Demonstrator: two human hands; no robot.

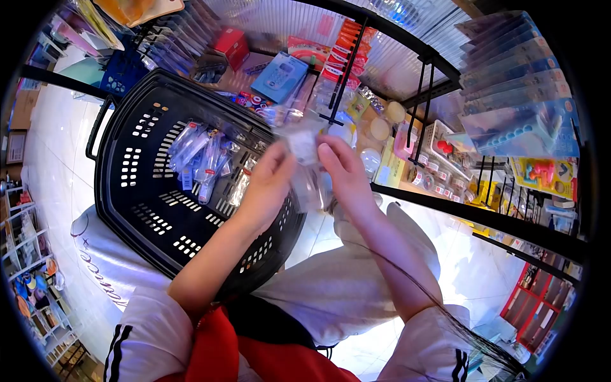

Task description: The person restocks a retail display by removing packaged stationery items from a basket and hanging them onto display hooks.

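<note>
My left hand [270, 181] and my right hand [344, 167] are raised together in front of the shelf, fingers closed on a clear plastic package [304, 145]. The package has a whitish top part and a see-through part hanging below; motion blur hides what is inside. Just left of my hands, a black plastic basket [130, 210] with slotted walls stands tilted against my leg. Several small clear packets [200, 159] with red and blue labels lie in it. Another clear packet [242, 181] is beside my left wrist, inside the basket.
Behind my hands, the shelf holds a blue box [280, 76], a red box [232, 48] and round containers [380, 129]. Black metal hooks [347, 63] jut toward me. Blue hanging packs [519, 127] fill the right side. A black shelf rail [477, 219] runs at lower right.
</note>
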